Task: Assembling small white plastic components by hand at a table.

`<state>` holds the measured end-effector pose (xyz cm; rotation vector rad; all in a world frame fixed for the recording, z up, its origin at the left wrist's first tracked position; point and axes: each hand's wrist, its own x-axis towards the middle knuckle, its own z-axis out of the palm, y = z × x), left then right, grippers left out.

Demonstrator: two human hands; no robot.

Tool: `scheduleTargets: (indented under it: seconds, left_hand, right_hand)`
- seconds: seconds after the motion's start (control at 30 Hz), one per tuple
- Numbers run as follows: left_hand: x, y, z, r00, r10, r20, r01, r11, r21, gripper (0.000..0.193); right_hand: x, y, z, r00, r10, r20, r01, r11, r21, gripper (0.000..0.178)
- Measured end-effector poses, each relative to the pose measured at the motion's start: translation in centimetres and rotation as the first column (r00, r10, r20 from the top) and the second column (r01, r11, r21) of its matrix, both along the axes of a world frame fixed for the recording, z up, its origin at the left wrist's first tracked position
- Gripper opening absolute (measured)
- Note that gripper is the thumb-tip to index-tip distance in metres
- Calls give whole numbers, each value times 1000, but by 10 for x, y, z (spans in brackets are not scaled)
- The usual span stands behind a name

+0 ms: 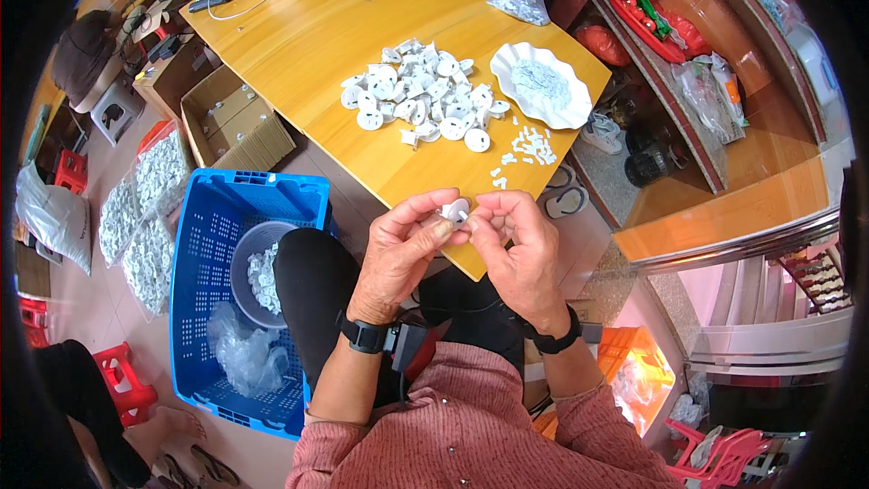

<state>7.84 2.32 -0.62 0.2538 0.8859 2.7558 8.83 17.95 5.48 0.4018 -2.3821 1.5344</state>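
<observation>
My left hand [405, 240] and my right hand [516, 240] meet in front of me, just past the near corner of the wooden table [317, 27]. Together they pinch one small white round plastic part [455, 210] between the fingertips. Farther out on the table lies a pile of several similar white round parts [421, 95]. A white scalloped dish [543, 86] with tiny pieces stands to the right of the pile. A few small white bits [532, 145] are scattered below the dish. Both wrists wear black bands.
A blue plastic crate [204, 254] on the floor at my left holds a grey bowl [246, 254] of white parts and clear bags. An open cardboard box [237, 118], bags of white parts [145, 208], red stools [122, 380] and another person's leg [90, 407] lie further left. Shelves [688, 63] stand at right.
</observation>
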Motion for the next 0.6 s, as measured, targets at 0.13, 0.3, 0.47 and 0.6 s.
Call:
scheduleTargets:
  seconds: [0.13,0.3,0.47,0.6]
  left_hand:
    - [0,1,1,1000,-4,-13,4,1000,4,38]
    - [1,2,3,999,2,-40,-4,998,-55,36]
    - [3,-1,4,984,40,-175,-100,932,-349,35]
    - [3,-1,11,978,26,-209,-103,924,-367,34]
  right_hand:
    - [1,0,3,1000,-10,4,10,1000,23,20]
    - [1,0,6,1000,-22,-15,23,997,70,21]
    - [1,4,15,1000,13,-24,-8,982,190,22]
    - [-3,8,15,999,30,-19,-24,969,248,23]
